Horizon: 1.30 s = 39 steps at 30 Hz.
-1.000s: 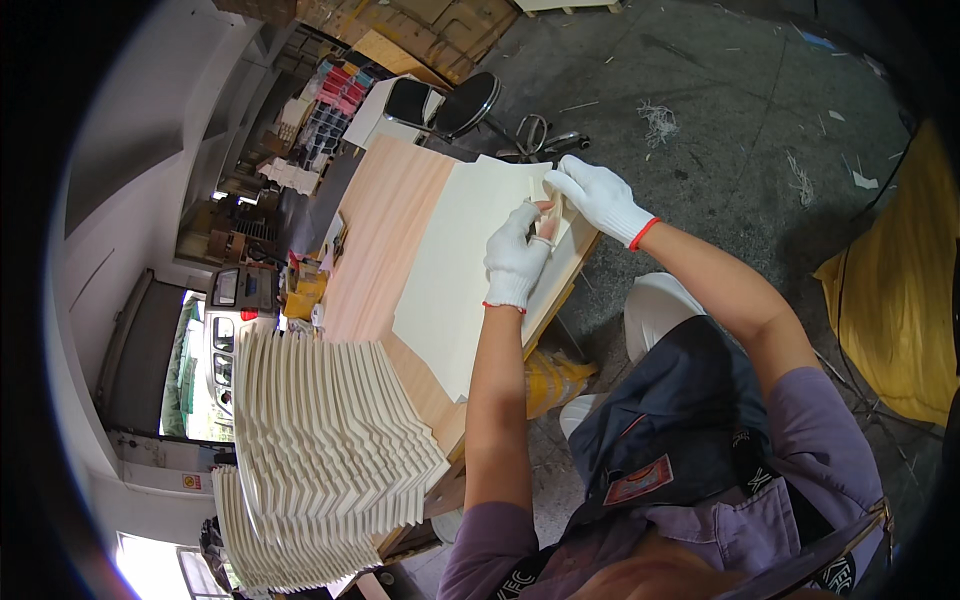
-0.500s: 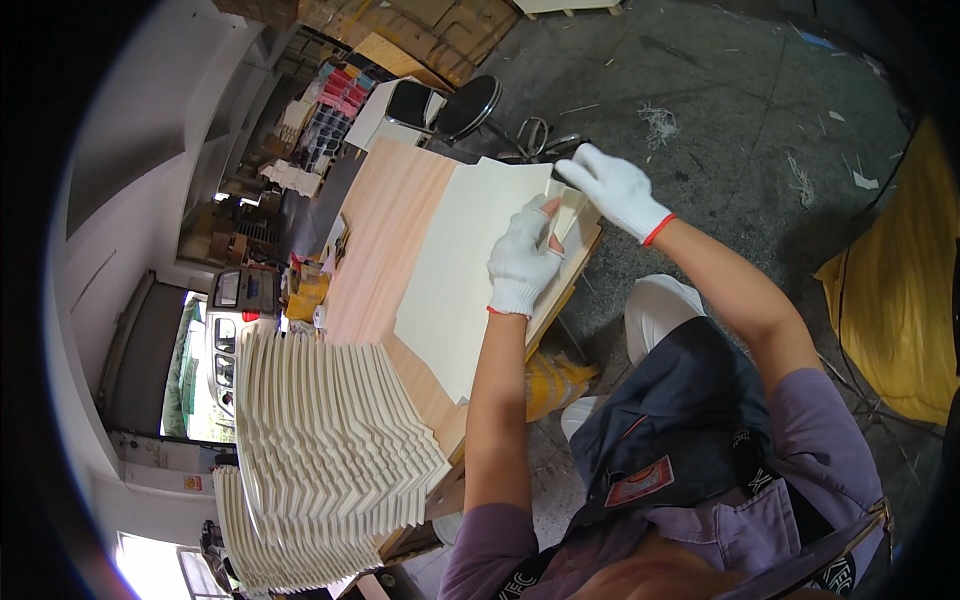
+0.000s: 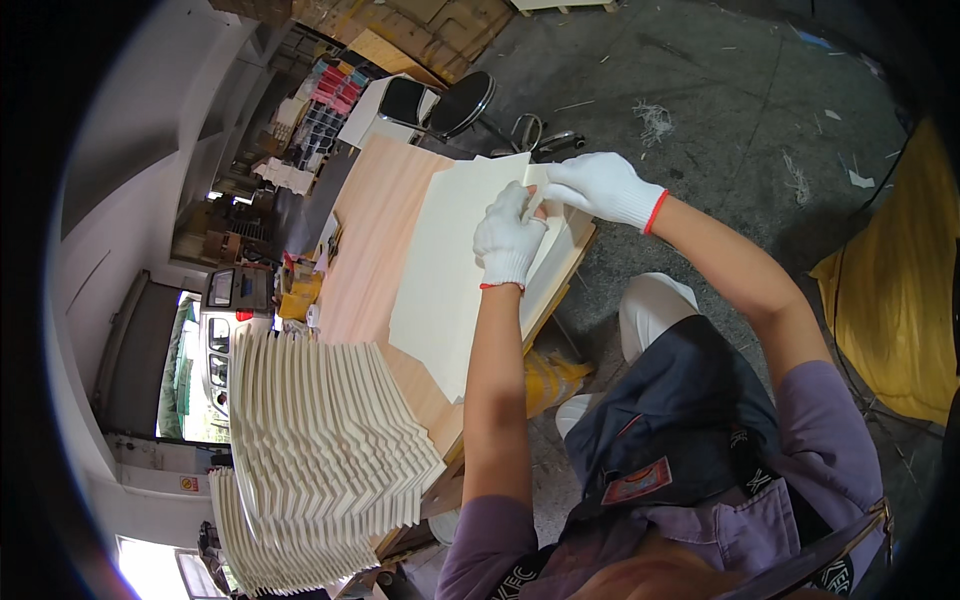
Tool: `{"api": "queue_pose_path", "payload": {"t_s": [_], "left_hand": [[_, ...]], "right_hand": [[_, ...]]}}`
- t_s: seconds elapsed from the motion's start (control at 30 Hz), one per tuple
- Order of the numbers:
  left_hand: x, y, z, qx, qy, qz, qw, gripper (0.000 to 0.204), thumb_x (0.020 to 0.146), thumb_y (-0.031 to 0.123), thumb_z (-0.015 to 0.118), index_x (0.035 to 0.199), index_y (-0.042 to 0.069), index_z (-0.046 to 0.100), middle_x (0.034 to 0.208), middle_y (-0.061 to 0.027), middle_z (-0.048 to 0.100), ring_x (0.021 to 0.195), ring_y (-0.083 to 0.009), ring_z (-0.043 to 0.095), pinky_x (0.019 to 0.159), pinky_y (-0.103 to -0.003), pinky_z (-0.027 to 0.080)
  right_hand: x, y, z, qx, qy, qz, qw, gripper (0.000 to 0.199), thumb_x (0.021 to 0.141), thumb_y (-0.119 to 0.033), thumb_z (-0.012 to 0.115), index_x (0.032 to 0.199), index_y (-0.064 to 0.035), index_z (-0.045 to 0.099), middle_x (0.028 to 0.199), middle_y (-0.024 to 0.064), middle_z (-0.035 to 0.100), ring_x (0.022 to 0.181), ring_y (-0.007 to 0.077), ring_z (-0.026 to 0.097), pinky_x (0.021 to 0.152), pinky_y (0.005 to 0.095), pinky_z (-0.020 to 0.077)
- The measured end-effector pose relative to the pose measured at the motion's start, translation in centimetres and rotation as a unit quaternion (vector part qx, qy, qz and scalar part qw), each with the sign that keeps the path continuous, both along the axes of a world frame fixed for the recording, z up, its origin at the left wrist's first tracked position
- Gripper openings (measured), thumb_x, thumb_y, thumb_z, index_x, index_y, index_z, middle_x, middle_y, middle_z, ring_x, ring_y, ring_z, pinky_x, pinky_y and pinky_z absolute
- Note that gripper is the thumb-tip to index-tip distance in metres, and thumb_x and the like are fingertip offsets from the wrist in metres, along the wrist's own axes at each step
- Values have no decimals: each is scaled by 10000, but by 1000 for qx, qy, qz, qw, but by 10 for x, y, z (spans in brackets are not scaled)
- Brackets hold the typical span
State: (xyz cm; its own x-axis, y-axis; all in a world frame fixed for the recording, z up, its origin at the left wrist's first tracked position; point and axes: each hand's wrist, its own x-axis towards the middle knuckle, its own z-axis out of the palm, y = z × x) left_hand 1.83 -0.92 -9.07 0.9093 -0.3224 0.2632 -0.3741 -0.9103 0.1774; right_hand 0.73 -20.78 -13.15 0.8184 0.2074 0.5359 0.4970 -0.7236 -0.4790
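Note:
A large cream cardboard sheet (image 3: 440,270) lies flat on the wooden table, its right edge raised and bent into a narrow flap. My left hand (image 3: 508,238), in a white knitted glove with bare fingertips showing, grips that raised edge, fingers bent over it. At the far end of the flap, my right hand (image 3: 603,188), gloved in white with a red cuff, pinches the edge between thumb and fingers. Both hands are close together. The fingers partly hide the fold.
Tall stacks of folded cream cardboard (image 3: 325,440) stand at the table's near left. The wooden tabletop (image 3: 375,220) extends beyond the sheet. A black round stool (image 3: 465,103) stands past the far end. Yellow sheeting (image 3: 890,290) hangs at the right; scraps litter the floor (image 3: 720,120).
My right hand has come left and closed on the flap's edge. My left hand has shifted slightly left and up along the fold, and the edge now stands bent inward.

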Motion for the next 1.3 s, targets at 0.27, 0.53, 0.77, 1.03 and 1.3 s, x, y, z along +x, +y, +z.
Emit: {"api": "queue_pose_path", "payload": {"t_s": [0.27, 0.53, 0.77, 1.03, 1.3], "left_hand": [[-11, 18, -15, -211, 110, -88, 967, 335, 935, 164, 711, 1260, 81, 699, 1278, -98, 711, 1138, -191, 670, 978, -314, 508], [-7, 23, -22, -245, 106, -83, 960, 353, 906, 251, 756, 1248, 173, 719, 1292, -67, 702, 1136, -258, 692, 970, -326, 520], [-18, 13, -10, -178, 80, -79, 978, 372, 910, 181, 753, 1277, 149, 702, 1115, -84, 722, 981, -179, 668, 889, -303, 521], [-17, 15, -14, -174, 92, -62, 979, 358, 893, 224, 770, 1245, 208, 713, 1121, -82, 715, 991, -259, 707, 899, -351, 538], [-17, 18, -17, -202, 38, -92, 974, 258, 990, 226, 640, 1238, 221, 713, 1055, -92, 712, 940, -278, 712, 847, -350, 539]], "right_hand": [[-2, 18, -4, 207, 150, -31, 966, 434, 1031, -504, 446, 1033, -129, 665, 1020, 154, 709, 989, 376, 665, 847, 453, 502], [-3, 20, -7, 193, 131, -37, 972, 435, 1040, -504, 435, 1049, -123, 645, 971, 175, 710, 948, 390, 675, 815, 483, 504], [2, 21, -16, 180, 103, -42, 977, 405, 1030, -494, 443, 1077, -146, 645, 964, 177, 714, 932, 394, 682, 810, 490, 506], [0, 21, -17, 191, 111, -42, 974, 406, 1034, -488, 424, 1092, -155, 648, 976, 186, 711, 931, 397, 682, 806, 490, 507], [-2, 22, -12, 182, 123, -45, 975, 410, 1037, -498, 439, 1064, -138, 633, 957, 200, 709, 920, 405, 679, 792, 498, 506]]}}
